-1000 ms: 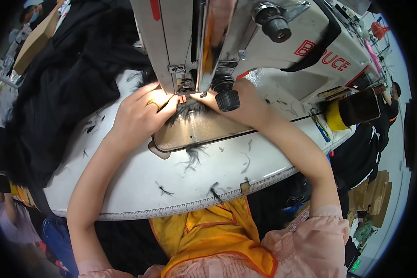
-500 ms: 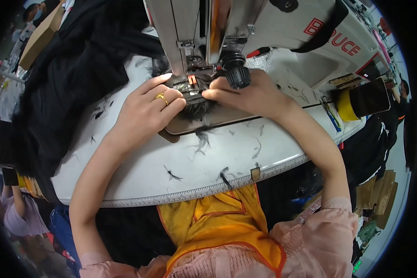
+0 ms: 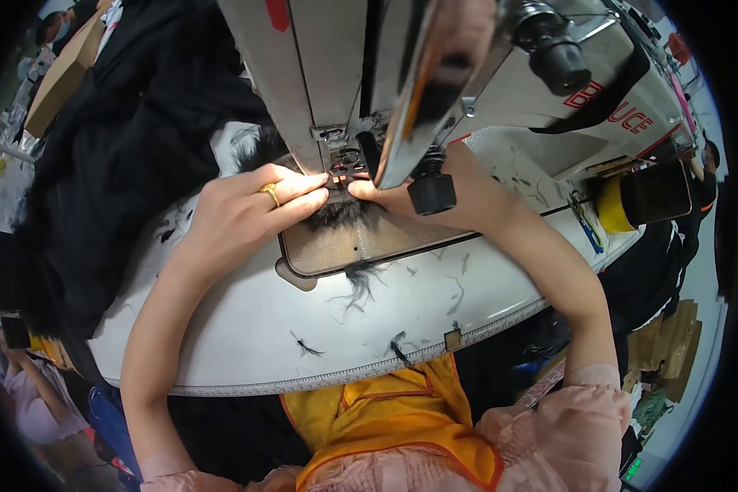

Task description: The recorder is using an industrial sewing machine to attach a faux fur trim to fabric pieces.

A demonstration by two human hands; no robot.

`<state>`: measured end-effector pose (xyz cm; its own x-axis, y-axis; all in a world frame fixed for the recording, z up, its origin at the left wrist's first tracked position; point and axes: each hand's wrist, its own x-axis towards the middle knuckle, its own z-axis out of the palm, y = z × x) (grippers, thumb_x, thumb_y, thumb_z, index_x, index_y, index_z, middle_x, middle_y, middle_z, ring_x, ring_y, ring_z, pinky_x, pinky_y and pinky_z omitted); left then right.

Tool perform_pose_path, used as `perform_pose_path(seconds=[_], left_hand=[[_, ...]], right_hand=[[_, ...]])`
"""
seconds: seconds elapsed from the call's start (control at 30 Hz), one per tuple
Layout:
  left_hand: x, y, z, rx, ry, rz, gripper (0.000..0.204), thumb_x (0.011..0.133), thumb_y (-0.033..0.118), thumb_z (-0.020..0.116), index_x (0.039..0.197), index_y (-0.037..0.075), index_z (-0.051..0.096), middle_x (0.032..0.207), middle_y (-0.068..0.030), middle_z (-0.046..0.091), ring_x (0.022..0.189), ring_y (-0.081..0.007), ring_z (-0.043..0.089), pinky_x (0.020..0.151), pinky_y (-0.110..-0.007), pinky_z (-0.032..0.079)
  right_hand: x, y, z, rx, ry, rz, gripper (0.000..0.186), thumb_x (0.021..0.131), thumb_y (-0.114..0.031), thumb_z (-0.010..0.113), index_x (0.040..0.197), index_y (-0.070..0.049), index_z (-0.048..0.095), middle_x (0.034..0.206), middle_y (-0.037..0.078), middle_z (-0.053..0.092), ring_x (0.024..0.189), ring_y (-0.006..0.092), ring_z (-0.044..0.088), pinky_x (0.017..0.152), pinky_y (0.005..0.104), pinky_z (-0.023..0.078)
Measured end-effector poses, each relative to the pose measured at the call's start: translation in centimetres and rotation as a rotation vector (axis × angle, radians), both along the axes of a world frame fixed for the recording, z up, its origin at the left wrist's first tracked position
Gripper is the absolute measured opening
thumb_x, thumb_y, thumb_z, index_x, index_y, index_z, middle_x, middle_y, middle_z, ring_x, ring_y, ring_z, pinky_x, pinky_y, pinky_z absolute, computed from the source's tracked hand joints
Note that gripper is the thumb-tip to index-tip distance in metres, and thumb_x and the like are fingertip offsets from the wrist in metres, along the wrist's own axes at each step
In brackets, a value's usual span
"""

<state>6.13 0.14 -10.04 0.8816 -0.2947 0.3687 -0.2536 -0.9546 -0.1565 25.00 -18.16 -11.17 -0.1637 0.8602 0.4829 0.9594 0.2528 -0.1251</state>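
Observation:
Black feathery trim (image 3: 343, 215) lies under the sewing machine's needle area (image 3: 346, 157), which is lit by a small lamp. My left hand (image 3: 250, 205), with a gold ring on one finger, presses its fingertips together on the trim just left of the presser foot. Close to the foot's right side, my right hand (image 3: 455, 193) has its thumb pointing at the trim. Its other fingers are partly hidden behind a black knob (image 3: 432, 193) of the machine. Loose black strands (image 3: 361, 279) hang over the front edge of the metal plate (image 3: 328, 246).
Black fabric (image 3: 156, 123) is heaped at the left of the white table (image 3: 246, 336). A ruler tape (image 3: 303, 382) runs along its front edge. Stray feather bits (image 3: 305, 344) lie about. A yellow-and-black container (image 3: 617, 201) and small snips (image 3: 589, 230) sit at right.
The machine head looks larger and lower because my view has shifted. More of the metal plate shows in front of the trim. Both hands stay beside the needle area, the left one slightly lower.

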Motion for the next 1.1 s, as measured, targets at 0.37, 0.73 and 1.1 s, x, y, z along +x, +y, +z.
perform_pose_path(seconds=[0.37,0.73,1.1], left_hand=[[0.1,-0.7,-0.1,-0.090,0.091,0.013,0.037,0.073,0.007,0.056,0.108,0.015,0.065,0.116,0.0015,0.061,0.103,-0.0155,0.057,0.078,-0.027,0.048],[0.2,0.8,0.5,-0.143,0.169,0.069,0.041,0.073,0.002,0.056,0.109,0.017,0.065,0.112,-0.0003,0.064,0.103,-0.0155,0.060,0.077,-0.028,0.046],[0.3,1.1,0.2,-0.163,0.190,0.009,0.044,0.073,-0.001,0.054,0.112,0.017,0.065,0.117,0.0016,0.062,0.111,-0.0131,0.055,0.084,-0.027,0.042]], right_hand=[[0.0,-0.3,-0.1,-0.170,-0.002,-0.023,0.031,0.081,-0.017,0.064,0.112,-0.022,0.065,0.083,0.001,0.065,0.070,0.0169,0.061,0.062,0.0286,0.048],[-0.5,-0.2,-0.1,-0.134,-0.260,-0.097,0.030,0.081,-0.017,0.060,0.110,-0.024,0.065,0.102,-0.002,0.067,0.085,0.0152,0.065,0.072,0.0266,0.052],[0.0,0.3,-1.5,0.061,-0.135,-0.062,0.037,0.067,-0.020,0.069,0.103,-0.026,0.067,0.064,-0.002,0.054,0.055,0.0163,0.054,0.050,0.0297,0.044]])
